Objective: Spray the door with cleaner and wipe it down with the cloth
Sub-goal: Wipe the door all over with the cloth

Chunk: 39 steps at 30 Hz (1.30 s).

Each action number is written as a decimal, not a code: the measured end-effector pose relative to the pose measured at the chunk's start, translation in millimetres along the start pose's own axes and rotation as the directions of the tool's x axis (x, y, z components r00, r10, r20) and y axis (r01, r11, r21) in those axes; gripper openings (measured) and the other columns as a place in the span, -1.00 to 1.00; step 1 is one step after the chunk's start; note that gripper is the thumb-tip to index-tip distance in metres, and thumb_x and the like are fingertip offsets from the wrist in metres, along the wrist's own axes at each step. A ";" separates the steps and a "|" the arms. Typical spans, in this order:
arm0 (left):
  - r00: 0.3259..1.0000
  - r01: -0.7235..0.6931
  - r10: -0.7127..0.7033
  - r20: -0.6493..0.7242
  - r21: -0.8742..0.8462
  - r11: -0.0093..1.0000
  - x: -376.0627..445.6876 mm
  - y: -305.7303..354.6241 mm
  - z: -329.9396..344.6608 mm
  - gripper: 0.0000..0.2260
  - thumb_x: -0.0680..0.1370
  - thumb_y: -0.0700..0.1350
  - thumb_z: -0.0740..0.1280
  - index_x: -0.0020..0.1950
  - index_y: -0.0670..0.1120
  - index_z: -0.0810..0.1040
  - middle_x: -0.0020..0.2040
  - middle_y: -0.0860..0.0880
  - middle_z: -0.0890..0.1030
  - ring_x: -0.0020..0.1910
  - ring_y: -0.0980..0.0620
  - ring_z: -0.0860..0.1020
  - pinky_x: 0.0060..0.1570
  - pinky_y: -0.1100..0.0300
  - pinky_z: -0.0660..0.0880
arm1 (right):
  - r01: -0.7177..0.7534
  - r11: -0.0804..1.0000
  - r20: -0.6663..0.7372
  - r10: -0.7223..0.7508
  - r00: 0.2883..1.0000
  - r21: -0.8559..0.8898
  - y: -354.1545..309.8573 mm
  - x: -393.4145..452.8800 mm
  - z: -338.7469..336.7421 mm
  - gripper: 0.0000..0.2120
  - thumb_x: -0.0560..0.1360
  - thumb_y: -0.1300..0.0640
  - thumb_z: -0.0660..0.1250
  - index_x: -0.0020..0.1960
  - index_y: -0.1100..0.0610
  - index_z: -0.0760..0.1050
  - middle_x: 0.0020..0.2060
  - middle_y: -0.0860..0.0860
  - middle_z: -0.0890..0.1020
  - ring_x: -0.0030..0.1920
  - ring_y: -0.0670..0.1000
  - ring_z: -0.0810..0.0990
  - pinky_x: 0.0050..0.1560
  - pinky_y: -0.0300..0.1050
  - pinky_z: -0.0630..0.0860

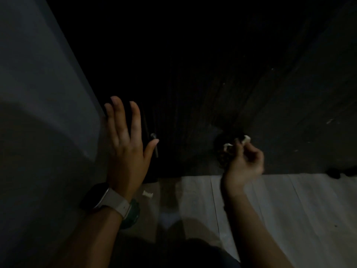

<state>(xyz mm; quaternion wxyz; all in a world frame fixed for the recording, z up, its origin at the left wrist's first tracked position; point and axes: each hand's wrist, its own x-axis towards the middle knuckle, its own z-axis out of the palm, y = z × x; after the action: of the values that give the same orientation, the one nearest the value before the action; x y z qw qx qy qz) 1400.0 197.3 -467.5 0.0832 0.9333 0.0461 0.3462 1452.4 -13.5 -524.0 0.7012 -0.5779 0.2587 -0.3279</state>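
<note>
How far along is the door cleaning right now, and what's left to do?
Done: cannot tell; the dark door shows no clear wet or wiped patch. In hand: the right hand presses a dark patterned cloth low on the door, near the floor, while the left hand is spread open by the wall. No spray bottle is in view. Left: probably the rest of the door.

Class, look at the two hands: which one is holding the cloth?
The right hand. Its fingers are curled around a dark bunched cloth low against the door, while the left hand, with the watch, is open and holds nothing.
</note>
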 end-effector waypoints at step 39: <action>0.997 0.081 -0.081 0.010 -0.047 0.996 -3.8 2.9 -3.8 -0.13 0.44 -0.18 0.46 0.59 -0.04 -0.02 0.58 -0.11 -0.09 0.55 -0.04 -0.17 0.41 -0.09 0.12 | 0.507 0.861 0.107 -0.502 0.858 -0.029 -68.2 -12.8 30.4 -0.85 0.43 0.38 0.40 -0.04 0.20 0.60 -0.08 0.10 0.56 -0.07 -0.22 0.55 -0.03 -0.29 0.53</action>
<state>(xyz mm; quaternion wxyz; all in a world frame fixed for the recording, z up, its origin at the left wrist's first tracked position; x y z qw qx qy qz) 1394.7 194.4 -466.5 0.1195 0.9299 0.0753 0.3396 1455.6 7.7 -451.3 0.5857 -0.6600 0.0738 -0.4647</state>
